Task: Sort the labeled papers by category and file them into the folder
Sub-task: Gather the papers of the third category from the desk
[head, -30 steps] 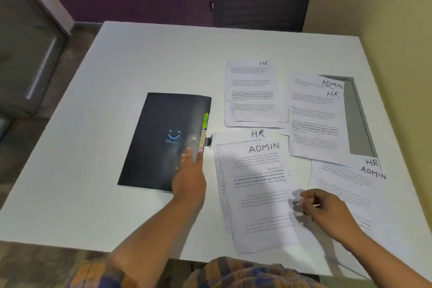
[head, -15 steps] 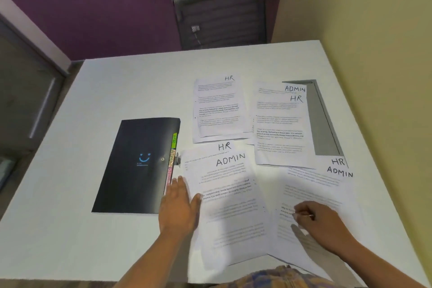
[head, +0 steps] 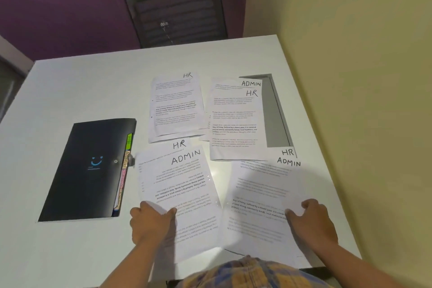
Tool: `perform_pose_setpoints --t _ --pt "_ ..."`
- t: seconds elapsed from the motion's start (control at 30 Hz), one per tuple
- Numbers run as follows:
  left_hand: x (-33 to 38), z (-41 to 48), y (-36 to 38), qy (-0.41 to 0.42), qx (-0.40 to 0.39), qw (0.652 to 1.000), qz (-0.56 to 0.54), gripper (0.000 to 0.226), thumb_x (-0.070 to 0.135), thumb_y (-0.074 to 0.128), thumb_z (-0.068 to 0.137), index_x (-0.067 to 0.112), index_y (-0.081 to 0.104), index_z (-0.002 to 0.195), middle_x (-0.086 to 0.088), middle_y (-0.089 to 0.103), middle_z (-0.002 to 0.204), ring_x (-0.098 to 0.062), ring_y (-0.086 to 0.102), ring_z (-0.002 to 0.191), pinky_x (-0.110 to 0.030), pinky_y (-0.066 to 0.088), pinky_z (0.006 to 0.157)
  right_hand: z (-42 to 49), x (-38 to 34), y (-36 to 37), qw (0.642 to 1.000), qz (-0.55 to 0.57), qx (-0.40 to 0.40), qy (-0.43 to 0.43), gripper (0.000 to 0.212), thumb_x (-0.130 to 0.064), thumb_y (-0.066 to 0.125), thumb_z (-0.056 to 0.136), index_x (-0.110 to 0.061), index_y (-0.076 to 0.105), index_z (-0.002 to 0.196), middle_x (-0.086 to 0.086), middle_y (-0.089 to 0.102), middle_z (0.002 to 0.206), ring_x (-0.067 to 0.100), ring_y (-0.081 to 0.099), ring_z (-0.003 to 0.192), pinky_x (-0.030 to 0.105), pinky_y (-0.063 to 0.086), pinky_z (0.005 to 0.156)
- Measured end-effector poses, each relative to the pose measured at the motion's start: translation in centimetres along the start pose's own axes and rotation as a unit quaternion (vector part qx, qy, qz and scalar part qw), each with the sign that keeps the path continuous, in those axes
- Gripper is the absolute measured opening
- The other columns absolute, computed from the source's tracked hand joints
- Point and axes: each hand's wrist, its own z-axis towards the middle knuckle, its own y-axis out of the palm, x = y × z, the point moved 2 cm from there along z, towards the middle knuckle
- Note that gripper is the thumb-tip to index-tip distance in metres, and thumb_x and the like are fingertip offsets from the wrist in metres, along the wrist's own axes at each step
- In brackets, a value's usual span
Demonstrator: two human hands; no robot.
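Note:
A black expanding folder (head: 86, 170) with a blue smiley lies shut at the left of the white table (head: 70, 91), coloured tabs (head: 124, 170) showing along its right edge. Four small piles of printed sheets lie to its right. The far piles show HR (head: 175, 105) and HR over ADMIN (head: 233, 121). My left hand (head: 152, 222) pinches the left edge of the near middle ADMIN sheet (head: 187, 189), which lies over an HR sheet. My right hand (head: 311, 220) rests curled on the near right ADMIN sheet (head: 259, 194), thumb and fingers closed on the paper.
A grey recessed slot (head: 275, 112) is cut into the table under the far right pile. A dark mesh chair (head: 177, 9) stands behind the table's far edge. A yellow wall (head: 350, 77) runs close along the table's right side.
My left hand left the folder's edge, moved right and took hold of the middle ADMIN sheet's left edge. The view tilted up. My right hand stayed on the right pile.

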Motion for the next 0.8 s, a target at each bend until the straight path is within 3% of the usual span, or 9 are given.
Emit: perform_pose_setpoints --t 0.13,0.27,0.37,0.47,0.63,0.73,0.8 --pt "0.4 -0.2 0.0 -0.007 -0.012 0.999 -0.043 0.090 0.046 0.086 0.068 0.001 0.040 0.131 -0.022 0.039 0.126 -0.045 0.057 0.105 -0.050 0.052 0.083 0.1 0.4 0.5 1.000 -0.021 0.002 0.017 0.078 -0.053 0.075 0.077 -0.012 0.041 0.134 0.009 0.049 0.130 0.031 0.061 0.109 0.036 0.048 0.075" --pt "0.6 0.2 -0.5 -0.037 -0.029 0.996 -0.075 0.095 0.038 0.094 0.058 -0.001 0.040 0.126 -0.024 0.053 0.124 -0.045 0.060 0.106 -0.049 0.054 0.082 0.9 0.1 0.5 1.000 -0.005 0.012 0.013 0.071 -0.049 0.081 0.073 -0.014 0.040 0.119 0.008 0.058 0.117 0.029 0.063 0.096 0.038 0.054 0.069" --pt "0.4 0.2 -0.8 -0.046 -0.052 0.990 -0.125 0.087 0.028 0.092 0.064 0.000 0.039 0.127 -0.023 0.060 0.120 -0.043 0.061 0.106 -0.042 0.051 0.076 1.5 -0.3 -0.1 1.000 0.007 0.005 0.024 0.066 -0.044 0.082 0.075 -0.014 0.042 0.118 0.008 0.061 0.111 0.023 0.056 0.081 0.031 0.046 0.059" --pt "0.0 0.1 -1.0 -0.017 -0.052 0.991 -0.122 0.070 0.028 0.084 0.075 0.002 0.046 0.128 -0.017 0.060 0.122 -0.039 0.059 0.108 -0.039 0.048 0.077 2.0 0.0 -0.4 0.999 0.020 0.002 0.030 0.063 -0.041 0.081 0.078 -0.015 0.044 0.121 0.006 0.062 0.108 0.021 0.055 0.079 0.029 0.042 0.058" --pt "-0.7 0.2 -1.4 0.025 -0.075 0.981 -0.178 0.011 0.018 0.065 0.091 0.009 0.063 0.098 -0.009 0.071 0.103 -0.027 0.063 0.085 -0.040 0.055 0.083 2.5 0.4 -0.2 0.998 0.037 0.017 0.037 0.040 -0.033 0.077 0.084 -0.017 0.048 0.106 -0.001 0.057 0.092 0.017 0.055 0.074 0.028 0.041 0.058" --pt "-1.1 0.3 -1.9 0.060 -0.085 0.970 -0.217 0.014 0.014 0.057 0.097 0.010 0.065 0.108 -0.002 0.067 0.103 -0.024 0.062 0.089 -0.037 0.053 0.086 2.3 0.6 -0.2 0.996 0.061 0.055 0.024 0.017 -0.026 0.070 0.090 -0.013 0.059 0.088 0.001 0.063 0.081 0.018 0.059 0.067 0.028 0.043 0.055" --pt "-1.4 -0.1 -2.4 0.075 -0.079 0.962 -0.251 0.014 0.012 0.053 0.100 0.012 0.065 0.108 -0.003 0.067 0.101 -0.020 0.060 0.085 -0.033 0.049 0.082 1.9 0.9 -0.5 0.991 0.098 0.088 0.004 0.014 -0.024 0.062 0.095 -0.012 0.065 0.088 0.005 0.068 0.083 0.021 0.061 0.070 0.028 0.042 0.055"
